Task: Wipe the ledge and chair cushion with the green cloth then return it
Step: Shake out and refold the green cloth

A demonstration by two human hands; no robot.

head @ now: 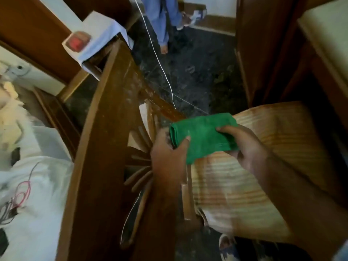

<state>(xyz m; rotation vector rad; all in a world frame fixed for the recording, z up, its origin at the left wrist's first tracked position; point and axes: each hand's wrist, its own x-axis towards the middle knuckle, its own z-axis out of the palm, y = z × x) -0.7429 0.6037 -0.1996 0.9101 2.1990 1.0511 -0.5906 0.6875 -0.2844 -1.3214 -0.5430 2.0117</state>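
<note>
Both hands hold the folded green cloth (204,137) in the air, just past the centre of the view toward 4 o'clock. The left hand (167,157) grips its folded left edge, thumb on top and fingers beneath. The right hand (244,147) pinches its right side, fingertips lying on the upper face. The cloth hangs over the left edge of the chair cushion (254,166), a pale, wood-striped seat that fills the 4 o'clock quarter; whether cloth and cushion touch cannot be told.

Just left of the hands runs the broad wooden ledge (105,147), a dusty brown band sweeping from 11 o'clock down to 7 o'clock. Carved wooden spindles (141,178) fan out between the ledge and the cushion, close under the left wrist, so room there is tight. A thin white cord (160,61) drops from 12 o'clock down to the cloth's upper left corner.

At 10 o'clock a white box with a red patch (88,38) sits at the ledge's far end. White bedding (37,194) with pink and dark wires fills 8 o'clock. A second person's blue-clad legs (160,19) stand on the dark floor (197,76) at 12 o'clock. The floor gives open space beyond the cloth. Dark wooden furniture (263,53) walls in the 2 o'clock side.
</note>
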